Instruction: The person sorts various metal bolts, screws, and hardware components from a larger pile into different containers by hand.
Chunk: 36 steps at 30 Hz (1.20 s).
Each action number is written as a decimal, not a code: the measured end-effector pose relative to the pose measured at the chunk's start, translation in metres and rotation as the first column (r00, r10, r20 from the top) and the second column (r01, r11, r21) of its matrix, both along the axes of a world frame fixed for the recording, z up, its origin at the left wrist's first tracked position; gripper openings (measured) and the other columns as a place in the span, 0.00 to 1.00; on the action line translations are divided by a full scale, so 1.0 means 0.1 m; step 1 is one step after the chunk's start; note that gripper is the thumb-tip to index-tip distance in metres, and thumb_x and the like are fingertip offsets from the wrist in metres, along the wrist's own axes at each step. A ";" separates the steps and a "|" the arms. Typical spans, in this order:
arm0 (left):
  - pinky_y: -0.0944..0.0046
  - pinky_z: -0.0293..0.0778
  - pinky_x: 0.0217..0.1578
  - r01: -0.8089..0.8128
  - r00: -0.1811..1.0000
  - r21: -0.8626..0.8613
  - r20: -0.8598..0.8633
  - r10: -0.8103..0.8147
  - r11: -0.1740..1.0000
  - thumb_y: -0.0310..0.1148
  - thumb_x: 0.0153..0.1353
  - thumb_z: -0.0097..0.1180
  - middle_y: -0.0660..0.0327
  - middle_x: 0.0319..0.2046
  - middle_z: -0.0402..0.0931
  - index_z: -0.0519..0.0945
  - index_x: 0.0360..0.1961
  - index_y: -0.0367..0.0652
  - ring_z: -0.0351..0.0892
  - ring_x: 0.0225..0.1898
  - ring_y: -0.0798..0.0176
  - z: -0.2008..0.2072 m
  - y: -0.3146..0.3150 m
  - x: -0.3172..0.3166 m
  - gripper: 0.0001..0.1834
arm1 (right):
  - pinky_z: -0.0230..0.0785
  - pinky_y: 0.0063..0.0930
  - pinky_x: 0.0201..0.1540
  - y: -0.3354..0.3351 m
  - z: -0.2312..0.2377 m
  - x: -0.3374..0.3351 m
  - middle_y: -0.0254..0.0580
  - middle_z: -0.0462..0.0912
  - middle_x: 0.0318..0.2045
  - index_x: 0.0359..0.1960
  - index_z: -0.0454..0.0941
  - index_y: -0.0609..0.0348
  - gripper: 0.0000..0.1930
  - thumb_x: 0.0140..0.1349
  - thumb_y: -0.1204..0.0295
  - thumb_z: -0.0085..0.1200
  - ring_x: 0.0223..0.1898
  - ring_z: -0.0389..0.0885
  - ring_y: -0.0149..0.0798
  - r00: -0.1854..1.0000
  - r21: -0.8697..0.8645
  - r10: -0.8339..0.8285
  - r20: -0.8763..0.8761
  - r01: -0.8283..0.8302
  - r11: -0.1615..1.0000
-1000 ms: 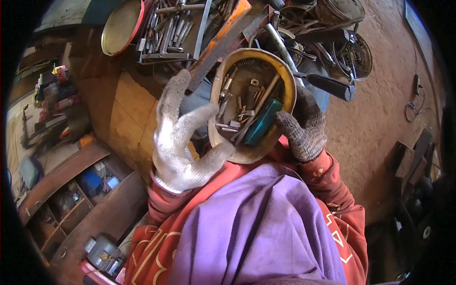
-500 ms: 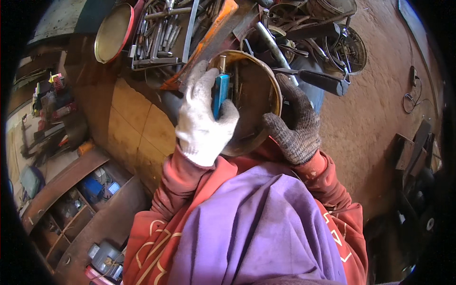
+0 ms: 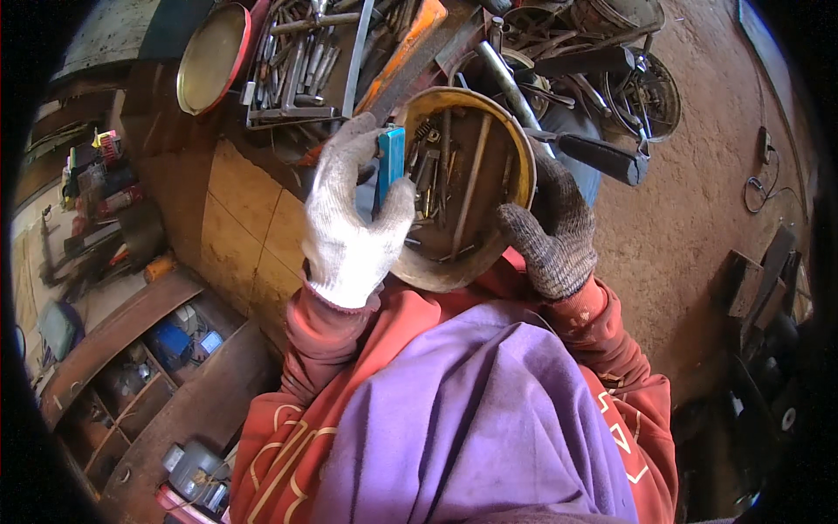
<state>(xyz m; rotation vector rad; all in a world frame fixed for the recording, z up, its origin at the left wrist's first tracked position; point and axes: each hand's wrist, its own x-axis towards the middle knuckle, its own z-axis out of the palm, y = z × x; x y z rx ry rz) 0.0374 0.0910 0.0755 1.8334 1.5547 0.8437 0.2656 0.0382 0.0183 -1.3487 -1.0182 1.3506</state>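
Note:
My left hand (image 3: 345, 229), in a pale knitted glove, is closed around a narrow teal-blue bar-shaped piece (image 3: 391, 162) at the left rim of a round metal tub. What kind of piece it is I cannot make out. The tub (image 3: 525, 162) has a worn, yellowish wall and sits close to my body. Inside it lie a long thin rod (image 3: 472, 187) and several small metal pieces (image 3: 426, 177). My right hand (image 3: 557, 236), in a dirty grey glove, grips the tub's right side, thumb at the rim and fingers around the outside.
Beyond the tub, a metal tray (image 3: 292, 113) holds many metal tools beside an orange bar (image 3: 403, 54). A round red-rimmed lid (image 3: 212, 61) leans left of it. A black-gripped handle (image 3: 602, 157) projects near my right hand. A compartmented wooden box (image 3: 148, 384) stands at lower left.
My left hand has shifted left with the teal-blue piece, away from the tub's middle. The tub's contents now show plainly. My right hand has moved slightly right, still on the tub.

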 end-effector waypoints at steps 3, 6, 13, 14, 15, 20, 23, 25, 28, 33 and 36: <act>0.49 0.73 0.60 0.030 0.996 0.113 -0.084 -0.021 0.993 0.26 0.51 0.69 0.40 0.63 0.72 0.83 0.49 0.36 0.74 0.63 0.40 0.01 0.02 -0.01 0.21 | 0.64 0.38 0.70 -0.01 -0.01 0.01 0.51 0.76 0.64 0.68 0.69 0.64 0.38 0.59 0.61 0.71 0.67 0.74 0.44 1.000 0.012 0.002 0.010 -0.002 1.000; 0.41 0.70 0.63 0.232 0.911 0.120 -0.376 -0.172 0.965 0.37 0.49 0.73 0.36 0.67 0.67 0.87 0.43 0.41 0.69 0.65 0.32 0.17 0.00 0.09 0.19 | 0.64 0.38 0.70 0.01 -0.02 -0.01 0.52 0.76 0.65 0.68 0.69 0.64 0.39 0.59 0.61 0.72 0.67 0.74 0.44 1.000 0.060 0.002 0.007 -0.003 0.998; 0.31 0.56 0.70 0.400 0.842 0.104 -0.433 -0.321 0.910 0.48 0.47 0.73 0.34 0.73 0.56 0.88 0.37 0.46 0.52 0.72 0.24 0.33 -0.09 0.06 0.21 | 0.63 0.38 0.71 0.00 -0.03 0.01 0.52 0.75 0.66 0.69 0.68 0.65 0.39 0.59 0.62 0.72 0.68 0.73 0.45 0.999 0.052 0.027 -0.019 -0.026 0.998; 0.32 0.59 0.68 0.320 0.859 0.142 -0.461 -0.224 0.937 0.47 0.49 0.72 0.34 0.72 0.56 0.86 0.38 0.44 0.52 0.72 0.24 0.31 -0.11 0.04 0.21 | 0.62 0.38 0.71 0.01 -0.03 0.01 0.52 0.75 0.66 0.69 0.67 0.65 0.39 0.59 0.62 0.72 0.68 0.73 0.45 0.998 0.075 0.057 0.029 -0.059 0.995; 0.33 0.62 0.67 0.239 0.866 0.174 -0.483 -0.129 0.955 0.46 0.50 0.71 0.34 0.72 0.57 0.85 0.39 0.42 0.53 0.72 0.25 0.29 -0.13 0.02 0.21 | 0.62 0.38 0.71 0.02 -0.02 0.01 0.52 0.75 0.66 0.69 0.67 0.65 0.39 0.59 0.62 0.72 0.68 0.73 0.45 0.998 0.075 0.059 0.026 -0.061 0.995; 0.35 0.50 0.73 0.308 0.781 0.017 -0.575 -0.243 0.951 0.40 0.53 0.67 0.31 0.75 0.50 0.87 0.46 0.47 0.47 0.74 0.23 0.34 -0.12 0.07 0.18 | 0.60 0.38 0.72 0.06 0.01 -0.02 0.52 0.72 0.68 0.71 0.65 0.64 0.40 0.60 0.66 0.71 0.69 0.71 0.44 0.994 0.144 0.062 -0.092 -0.048 0.988; 0.38 0.40 0.76 0.380 0.802 -0.043 -0.483 -0.352 0.924 0.32 0.50 0.65 0.29 0.75 0.47 0.88 0.44 0.47 0.46 0.76 0.25 0.48 -0.07 0.02 0.17 | 0.60 0.39 0.72 0.03 -0.02 -0.01 0.52 0.71 0.69 0.71 0.65 0.64 0.39 0.60 0.66 0.70 0.70 0.70 0.44 0.989 0.114 0.047 -0.141 -0.031 0.993; 0.40 0.36 0.77 0.420 0.793 -0.111 -0.438 -0.423 0.901 0.29 0.48 0.64 0.28 0.75 0.49 0.89 0.43 0.48 0.45 0.77 0.27 0.50 -0.07 -0.03 0.18 | 0.60 0.39 0.72 0.02 0.01 -0.02 0.52 0.71 0.69 0.71 0.65 0.65 0.39 0.60 0.66 0.70 0.70 0.70 0.44 0.988 0.098 0.041 -0.151 -0.026 0.995; 0.41 0.37 0.77 0.447 0.797 -0.090 -0.413 -0.442 0.890 0.28 0.48 0.64 0.28 0.74 0.51 0.89 0.43 0.48 0.45 0.77 0.28 0.50 -0.10 -0.06 0.18 | 0.60 0.39 0.72 0.02 -0.01 -0.02 0.52 0.72 0.68 0.70 0.65 0.65 0.39 0.60 0.66 0.70 0.70 0.70 0.44 0.987 0.101 0.044 -0.153 -0.029 0.994; 0.35 0.53 0.71 0.338 0.841 0.175 -0.498 -0.213 0.925 0.36 0.55 0.63 0.34 0.74 0.54 0.90 0.42 0.52 0.52 0.73 0.26 0.31 -0.07 0.01 0.14 | 0.60 0.39 0.72 0.03 0.02 -0.04 0.52 0.72 0.68 0.71 0.64 0.67 0.40 0.61 0.63 0.70 0.69 0.71 0.44 0.983 0.124 0.066 -0.170 -0.045 0.991; 0.39 0.55 0.72 0.390 0.786 0.093 -0.552 -0.279 0.916 0.33 0.54 0.66 0.34 0.73 0.55 0.88 0.43 0.48 0.55 0.72 0.26 0.40 0.00 0.13 0.14 | 0.61 0.39 0.71 0.02 0.05 -0.03 0.53 0.73 0.67 0.71 0.64 0.67 0.41 0.61 0.62 0.70 0.68 0.71 0.44 0.984 0.156 0.068 -0.163 -0.043 0.987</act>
